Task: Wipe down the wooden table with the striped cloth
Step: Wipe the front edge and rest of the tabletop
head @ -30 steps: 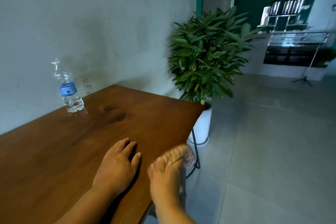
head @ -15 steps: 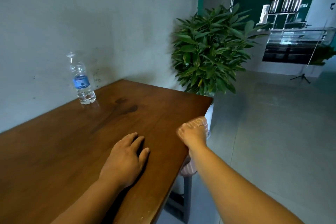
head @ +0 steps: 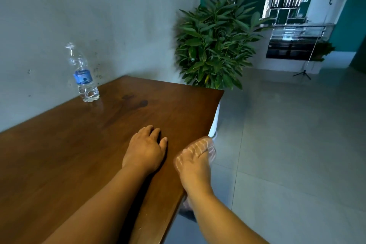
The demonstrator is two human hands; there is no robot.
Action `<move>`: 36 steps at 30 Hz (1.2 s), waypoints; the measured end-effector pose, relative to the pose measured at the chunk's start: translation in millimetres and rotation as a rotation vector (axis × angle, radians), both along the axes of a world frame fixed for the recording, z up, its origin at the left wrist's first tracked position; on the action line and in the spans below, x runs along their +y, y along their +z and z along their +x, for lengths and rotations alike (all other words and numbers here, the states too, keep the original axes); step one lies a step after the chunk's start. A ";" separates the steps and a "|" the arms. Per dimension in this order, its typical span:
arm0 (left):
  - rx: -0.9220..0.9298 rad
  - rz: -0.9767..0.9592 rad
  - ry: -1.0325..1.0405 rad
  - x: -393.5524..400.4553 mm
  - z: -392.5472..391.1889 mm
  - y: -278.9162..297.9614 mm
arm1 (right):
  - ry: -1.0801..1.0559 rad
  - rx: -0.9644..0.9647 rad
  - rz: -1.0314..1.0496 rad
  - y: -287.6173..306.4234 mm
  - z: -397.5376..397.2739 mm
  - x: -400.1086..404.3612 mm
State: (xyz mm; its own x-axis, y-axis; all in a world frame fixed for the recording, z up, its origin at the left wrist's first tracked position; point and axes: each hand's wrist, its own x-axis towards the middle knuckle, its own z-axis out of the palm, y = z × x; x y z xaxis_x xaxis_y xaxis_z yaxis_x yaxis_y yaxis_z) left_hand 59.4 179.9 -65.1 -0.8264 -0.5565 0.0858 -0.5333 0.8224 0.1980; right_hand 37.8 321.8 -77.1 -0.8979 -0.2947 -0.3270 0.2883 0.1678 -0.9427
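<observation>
The wooden table (head: pixel 83 154) fills the lower left of the head view, its right edge running toward me. My left hand (head: pixel 145 149) rests palm down on the tabletop near that edge, fingers relaxed. My right hand (head: pixel 193 164) sits on the table's right edge, blurred by motion, and holds the striped cloth (head: pixel 211 149) against the edge. The pale, thin-striped cloth shows past the fingertips, and a bit of it hangs below the edge under my wrist. Most of it is hidden under the hand.
A clear water bottle (head: pixel 84 77) with a blue label stands at the table's far left by the grey wall. A potted plant (head: pixel 215 45) stands just beyond the far right corner. Tiled floor (head: pixel 287 144) lies to the right, with a counter and tripod far back.
My right hand, with the cloth, slid forward along the table's right edge and has now come back toward me. My left hand stayed on the tabletop.
</observation>
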 end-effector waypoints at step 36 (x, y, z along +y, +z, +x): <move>0.048 0.039 0.097 36.2 153.3 1.0 | 0.234 0.039 -0.007 -29.1 171.2 32.1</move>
